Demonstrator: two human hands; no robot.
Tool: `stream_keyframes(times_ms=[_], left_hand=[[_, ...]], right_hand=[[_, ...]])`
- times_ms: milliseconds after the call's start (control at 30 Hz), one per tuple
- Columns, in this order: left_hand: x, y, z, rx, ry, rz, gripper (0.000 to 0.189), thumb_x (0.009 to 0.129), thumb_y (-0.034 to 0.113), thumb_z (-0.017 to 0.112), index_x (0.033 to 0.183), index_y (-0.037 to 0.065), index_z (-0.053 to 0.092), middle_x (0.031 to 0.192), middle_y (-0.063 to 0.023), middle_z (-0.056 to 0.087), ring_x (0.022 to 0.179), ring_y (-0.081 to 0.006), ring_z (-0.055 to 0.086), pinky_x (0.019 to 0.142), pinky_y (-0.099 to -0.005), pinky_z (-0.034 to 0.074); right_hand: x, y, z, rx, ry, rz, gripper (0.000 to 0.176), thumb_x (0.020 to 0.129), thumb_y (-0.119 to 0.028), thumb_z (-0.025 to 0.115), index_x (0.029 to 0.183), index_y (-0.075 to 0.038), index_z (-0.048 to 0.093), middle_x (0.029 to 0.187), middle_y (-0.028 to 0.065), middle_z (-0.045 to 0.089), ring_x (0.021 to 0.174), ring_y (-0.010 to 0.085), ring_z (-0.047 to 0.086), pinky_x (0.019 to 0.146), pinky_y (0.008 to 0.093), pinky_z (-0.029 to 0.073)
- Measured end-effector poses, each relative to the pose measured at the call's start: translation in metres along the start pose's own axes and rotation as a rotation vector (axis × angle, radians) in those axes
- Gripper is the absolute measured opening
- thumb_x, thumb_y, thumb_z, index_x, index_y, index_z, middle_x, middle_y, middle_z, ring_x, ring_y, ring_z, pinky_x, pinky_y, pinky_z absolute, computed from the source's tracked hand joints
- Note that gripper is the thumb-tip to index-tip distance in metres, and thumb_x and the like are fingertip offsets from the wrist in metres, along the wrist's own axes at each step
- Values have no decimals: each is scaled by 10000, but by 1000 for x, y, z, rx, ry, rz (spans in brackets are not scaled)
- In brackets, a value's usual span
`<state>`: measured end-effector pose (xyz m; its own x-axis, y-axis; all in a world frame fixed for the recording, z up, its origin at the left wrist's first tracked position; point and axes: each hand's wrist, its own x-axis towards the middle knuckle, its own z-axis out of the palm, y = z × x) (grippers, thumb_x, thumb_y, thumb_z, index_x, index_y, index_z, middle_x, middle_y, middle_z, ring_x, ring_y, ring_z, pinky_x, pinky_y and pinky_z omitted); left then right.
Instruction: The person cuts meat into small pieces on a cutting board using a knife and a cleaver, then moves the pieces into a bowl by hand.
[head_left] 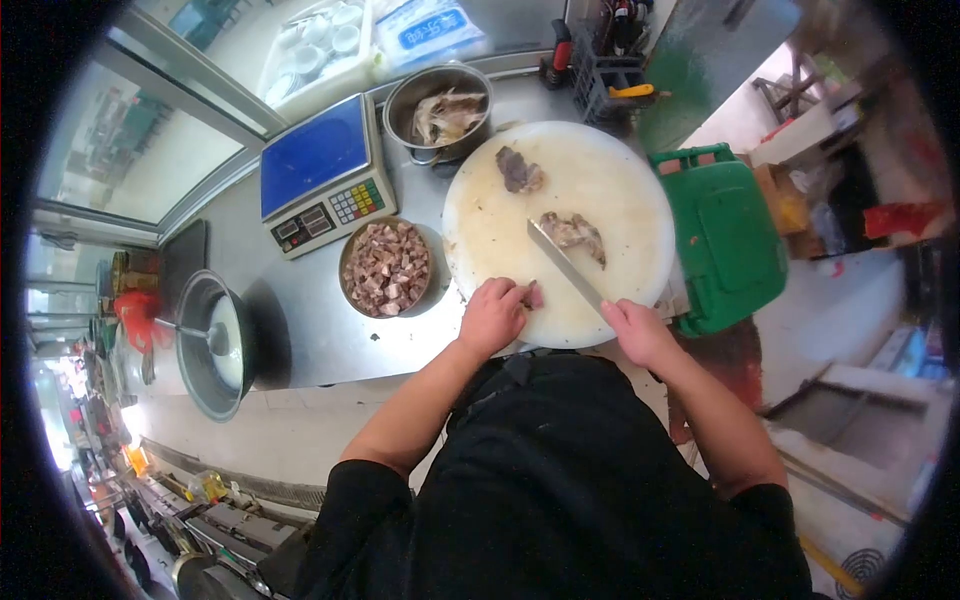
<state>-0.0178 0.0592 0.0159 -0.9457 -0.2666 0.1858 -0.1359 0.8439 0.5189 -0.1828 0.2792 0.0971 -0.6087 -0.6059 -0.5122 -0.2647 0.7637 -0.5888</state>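
Note:
My right hand is wrapped round the handle of a knife. Its long blade points up and left over the round white cutting board. At the board's near edge, the bent fingers of my left hand hold a small piece of meat, partly hidden under them. Just beyond the blade lies a larger chunk of meat. Another dark chunk of meat rests toward the back of the board. Left of the board, a metal bowl is heaped with diced meat.
Behind the diced meat stand a blue-topped scale and a steel pot with larger meat pieces. A deep basin with a ladle sits at the counter's left end. A green bin adjoins the board's right side.

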Motion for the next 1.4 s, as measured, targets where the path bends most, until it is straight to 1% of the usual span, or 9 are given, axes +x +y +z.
stream_keyframes(times_ms=[33, 100, 200, 300, 400, 700, 1200, 1300, 1400], left_hand=[[3, -2, 1, -1, 0, -1, 313, 798, 188, 753, 1092, 104, 687, 1019, -103, 638, 991, -297, 611, 873, -401, 515], [8, -7, 5, -32, 8, 212, 361, 753, 117, 735, 1112, 114, 692, 1106, -90, 639, 1041, -294, 616, 911, -403, 517], [10, 0, 24, -128, 35, 140, 348, 774, 70, 701, 1118, 119, 695, 1116, -86, 645, 1044, -297, 617, 910, -393, 523], [13, 3, 38, -84, 156, 192, 350, 761, 70, 699, 1111, 77, 684, 1054, -70, 644, 1014, -277, 606, 881, -364, 520], [10, 1, 37, -76, 180, 228, 385, 766, 58, 696, 1150, 71, 683, 1089, -72, 654, 1018, -275, 608, 890, -365, 519], [9, -1, 40, -92, 178, 231, 461, 744, 36, 683, 1203, 83, 674, 1136, -77, 654, 1078, -280, 605, 970, -356, 500], [10, -4, 42, -52, 215, 261, 433, 769, 27, 668, 1202, 40, 669, 1125, -84, 651, 1026, -251, 623, 923, -340, 525], [11, -5, 42, -55, 203, 260, 423, 773, 17, 661, 1195, 37, 671, 1128, -89, 652, 1026, -257, 623, 922, -343, 526], [12, -4, 40, -129, 224, 241, 380, 770, 18, 665, 1149, 38, 681, 1100, -94, 651, 1023, -270, 623, 922, -354, 525]], right_hand=[[-4, 1, 1, -14, -43, -2, 559, 1013, -503, 471, 936, 25, 634, 863, 274, 662, 844, 447, 652, 759, 498, 497], [-12, 0, 2, -27, -85, -3, 558, 1013, -505, 469, 947, 23, 636, 876, 270, 667, 856, 444, 654, 767, 498, 500], [-25, -10, 3, -34, -90, -47, 556, 1013, -511, 464, 982, 16, 637, 885, 267, 674, 873, 445, 659, 789, 501, 506], [-31, -11, 2, -49, -88, -65, 544, 1013, -507, 465, 1022, 9, 634, 891, 268, 678, 885, 449, 662, 803, 510, 508], [-31, -14, -3, -90, -122, -78, 542, 1013, -503, 467, 1034, 16, 621, 885, 272, 677, 880, 457, 660, 794, 527, 507], [-18, -34, -24, -196, -248, -67, 565, 1019, -507, 442, 1005, 30, 615, 860, 285, 671, 839, 478, 651, 761, 534, 506], [-2, -43, -32, -264, -355, -64, 526, 1038, -473, 415, 1008, 23, 588, 844, 278, 664, 837, 485, 639, 766, 549, 499], [7, -36, -22, -272, -344, -110, 521, 1039, -468, 411, 1001, 23, 581, 850, 276, 665, 840, 488, 636, 767, 549, 496], [19, -24, -5, -327, -318, -258, 516, 1040, -462, 412, 992, 24, 577, 846, 278, 664, 835, 489, 636, 762, 544, 495]])
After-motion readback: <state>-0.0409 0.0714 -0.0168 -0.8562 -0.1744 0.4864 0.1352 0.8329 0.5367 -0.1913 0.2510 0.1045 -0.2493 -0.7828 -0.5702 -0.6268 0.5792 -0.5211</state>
